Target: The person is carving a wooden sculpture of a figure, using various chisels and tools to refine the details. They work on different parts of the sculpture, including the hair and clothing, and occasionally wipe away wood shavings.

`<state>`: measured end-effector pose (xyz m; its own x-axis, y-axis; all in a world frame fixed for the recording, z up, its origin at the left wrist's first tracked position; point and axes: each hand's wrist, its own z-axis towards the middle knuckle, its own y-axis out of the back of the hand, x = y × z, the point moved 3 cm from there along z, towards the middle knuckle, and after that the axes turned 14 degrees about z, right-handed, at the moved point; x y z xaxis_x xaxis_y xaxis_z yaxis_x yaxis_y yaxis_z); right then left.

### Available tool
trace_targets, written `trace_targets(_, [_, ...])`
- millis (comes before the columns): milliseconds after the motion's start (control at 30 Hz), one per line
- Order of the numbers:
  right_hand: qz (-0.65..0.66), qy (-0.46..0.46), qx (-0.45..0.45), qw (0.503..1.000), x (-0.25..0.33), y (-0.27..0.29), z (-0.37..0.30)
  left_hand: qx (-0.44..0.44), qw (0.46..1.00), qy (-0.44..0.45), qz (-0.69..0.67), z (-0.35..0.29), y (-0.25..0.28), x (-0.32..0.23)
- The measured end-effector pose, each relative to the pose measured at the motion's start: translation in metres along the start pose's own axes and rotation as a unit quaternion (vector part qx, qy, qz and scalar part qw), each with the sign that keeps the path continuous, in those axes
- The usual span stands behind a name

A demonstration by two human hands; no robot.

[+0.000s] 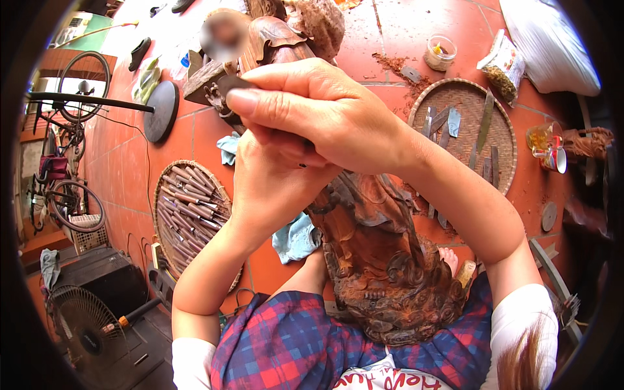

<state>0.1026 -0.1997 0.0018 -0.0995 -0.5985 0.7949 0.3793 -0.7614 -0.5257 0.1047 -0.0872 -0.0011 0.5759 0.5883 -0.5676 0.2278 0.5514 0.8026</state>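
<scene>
Your workpiece: reddish-brown carved wooden figure (380, 260), bottom centre of the frame, between your legs against your red-and-blue plaid garment (273, 348). Surface: near-black in the recesses, warmer and slightly glossy on the raised parts. Long drapery-like folds toward mid-frame, dense knobbly relief at the wide lower end.

Axis: long axis slants from bottom centre, a bit right, up and left to your hands at mid-frame. Wide end points at you, narrower part away. Your hands cover the stretch beyond; more brown carved wood (276, 39) shows at top centre, can't tell if it's the same piece.

Grip: your right hand (331, 110) has a narrow thumb-and-finger pinch on a small dark flat piece (234, 83), upper centre. Your left hand (263, 175) sits under it, fingers mostly hidden; can't tell what it holds.

Around: crumpled light-blue cloth (296, 239) just left of the figure, round woven basket (155, 207) of brown-handled tools (195, 201) at left.
</scene>
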Motion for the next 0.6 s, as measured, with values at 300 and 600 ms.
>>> trace_targets(300, [0.062,0.011,-0.028,0.998,0.001,0.0,0.005,0.012,0.994,0.034,-0.105,0.002,0.002,0.0])
trace_targets(600, [0.067,-0.002,-0.037,0.997,-0.004,0.007,0.005,0.045,0.997,0.033,-0.061,0.004,0.007,-0.002])
